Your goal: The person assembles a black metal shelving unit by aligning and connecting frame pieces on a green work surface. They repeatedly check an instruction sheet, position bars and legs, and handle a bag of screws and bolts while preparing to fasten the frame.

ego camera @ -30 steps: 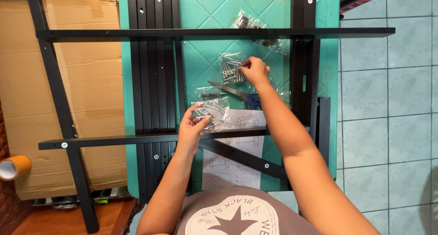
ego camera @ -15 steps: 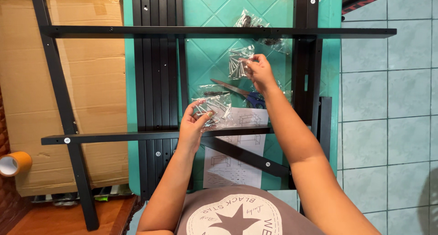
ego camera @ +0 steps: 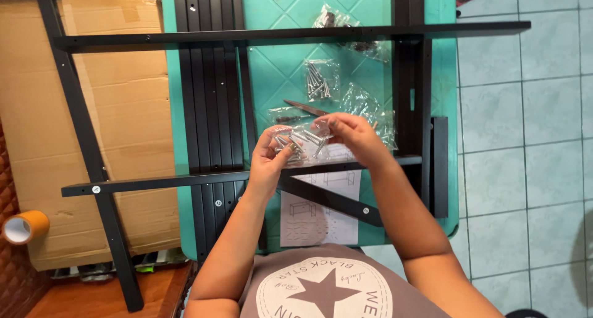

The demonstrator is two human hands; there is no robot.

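Note:
My left hand (ego camera: 269, 160) and my right hand (ego camera: 346, 136) both grip one clear plastic bag of silver screws (ego camera: 301, 142), held between them just above the near black metal bar (ego camera: 185, 181). Beyond the hands, another small bag of screws (ego camera: 321, 80) lies on the teal mat (ego camera: 278, 65). Further crinkled hardware bags (ego camera: 364, 105) lie to its right, and one more bag (ego camera: 330, 15) sits by the far bar. A printed instruction sheet (ego camera: 318, 207) lies under my forearms.
A black metal frame with a far crossbar (ego camera: 290, 34), a left upright (ego camera: 80, 139) and stacked black rails (ego camera: 207, 77) spans the mat. A flat cardboard box (ego camera: 123, 120) lies left. A roll of brown tape (ego camera: 25, 226) sits at the lower left. Pale floor tiles (ego camera: 525, 139) lie right.
My right hand let go of the small screw bag farther up the mat and came back to my left hand. Both hands now hold the same bag.

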